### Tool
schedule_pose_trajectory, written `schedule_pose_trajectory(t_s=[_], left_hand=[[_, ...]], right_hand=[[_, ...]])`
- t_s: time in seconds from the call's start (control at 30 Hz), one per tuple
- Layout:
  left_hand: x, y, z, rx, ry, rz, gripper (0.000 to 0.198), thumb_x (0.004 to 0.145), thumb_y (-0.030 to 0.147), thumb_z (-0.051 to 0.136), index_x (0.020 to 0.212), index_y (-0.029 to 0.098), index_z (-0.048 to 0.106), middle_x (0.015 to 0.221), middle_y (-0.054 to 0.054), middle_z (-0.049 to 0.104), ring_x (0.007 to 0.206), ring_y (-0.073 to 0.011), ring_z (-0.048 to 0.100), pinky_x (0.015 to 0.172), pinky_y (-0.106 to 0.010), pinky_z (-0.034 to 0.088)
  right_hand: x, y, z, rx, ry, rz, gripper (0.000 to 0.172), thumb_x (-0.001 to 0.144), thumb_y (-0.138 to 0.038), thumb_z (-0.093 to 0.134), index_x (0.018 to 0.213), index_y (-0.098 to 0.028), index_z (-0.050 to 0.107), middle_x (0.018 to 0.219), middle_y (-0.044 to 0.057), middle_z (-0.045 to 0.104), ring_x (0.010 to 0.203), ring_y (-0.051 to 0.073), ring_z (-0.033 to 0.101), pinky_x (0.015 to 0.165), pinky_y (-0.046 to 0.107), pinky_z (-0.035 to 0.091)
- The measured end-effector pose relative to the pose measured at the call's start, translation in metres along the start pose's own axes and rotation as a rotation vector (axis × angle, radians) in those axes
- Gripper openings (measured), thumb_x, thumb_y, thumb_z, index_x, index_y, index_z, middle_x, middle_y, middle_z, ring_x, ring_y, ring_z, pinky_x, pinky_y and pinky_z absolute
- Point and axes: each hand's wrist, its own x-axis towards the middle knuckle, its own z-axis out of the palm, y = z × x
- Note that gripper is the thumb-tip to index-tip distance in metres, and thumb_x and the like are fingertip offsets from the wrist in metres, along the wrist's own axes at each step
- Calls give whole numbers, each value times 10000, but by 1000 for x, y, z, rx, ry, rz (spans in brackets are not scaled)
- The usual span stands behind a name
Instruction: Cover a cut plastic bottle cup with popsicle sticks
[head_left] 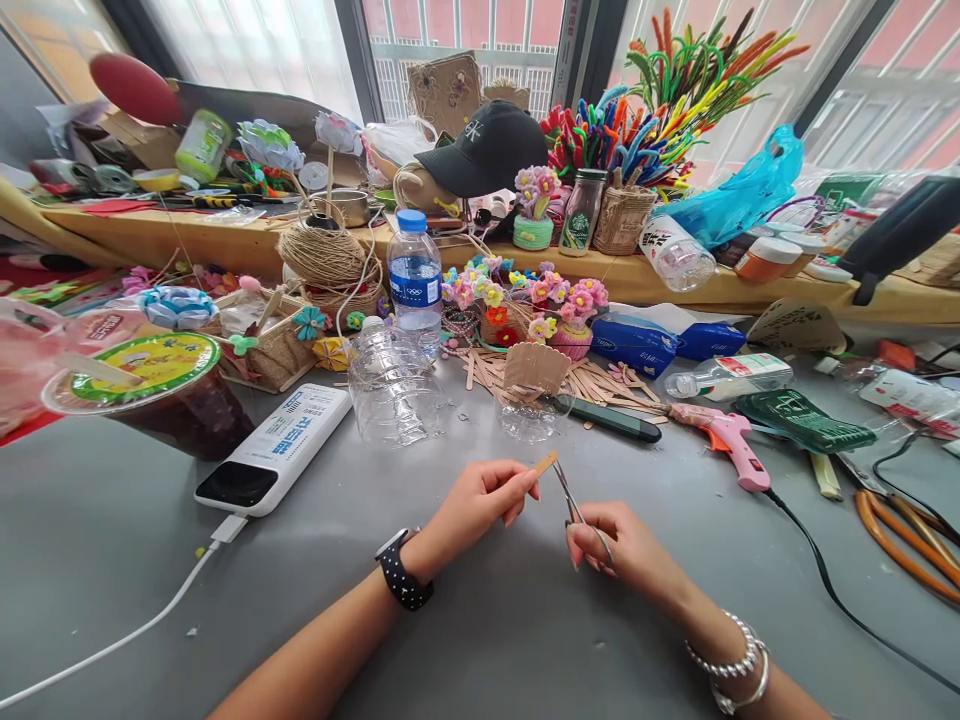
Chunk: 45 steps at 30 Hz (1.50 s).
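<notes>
My left hand point(480, 505) pinches a small wooden stick piece point(545, 463) between thumb and fingers, holding it just above the grey table point(465, 620). My right hand point(619, 545) is closed around small metal scissors point(571, 497), whose blades point up toward the end of the stick piece. Both hands hover near the table's front middle. A black watch sits on my left wrist and silver bracelets on my right.
Behind the hands lie a pile of wooden sticks point(600, 385), a cut clear bottle point(390, 390), a water bottle point(415, 280), a green-handled knife point(611, 420), a pink glue gun point(724, 440) and a white power bank point(277, 450). Craft flowers and twine crowd the back.
</notes>
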Motion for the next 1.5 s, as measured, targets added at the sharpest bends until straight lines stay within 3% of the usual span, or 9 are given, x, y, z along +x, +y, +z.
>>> schedule_pose_trajectory(t_s=[0.53,0.83,1.3,1.5], left_hand=[[1,0,2,9,-37,-8,331,797,419,429,681,140,563,443,64,404,457,-60,358,499,-193,290],[1,-2,1,77,-116,-35,319,793,405,438,673,137,562,417,66,405,424,-52,335,465,-186,267],[3,1,-1,44,-120,-42,323,800,397,427,648,136,543,408,70,392,422,-52,322,460,-190,247],[4,2,-7,-28,-166,-86,318,797,401,441,653,137,544,393,79,368,403,-45,301,449,-188,226]], right_hand=[[2,-1,9,-56,174,-8,485,723,-543,470,426,-161,436,423,-35,393,456,67,303,470,220,248],[2,1,6,44,61,112,523,692,-614,445,469,-146,514,393,-48,332,389,53,288,407,216,208],[4,-4,9,-41,162,96,389,696,-419,500,415,-160,430,395,-54,314,418,48,245,424,217,189],[4,-2,5,-38,110,96,431,694,-472,508,406,-156,447,376,-53,319,402,47,254,420,216,190]])
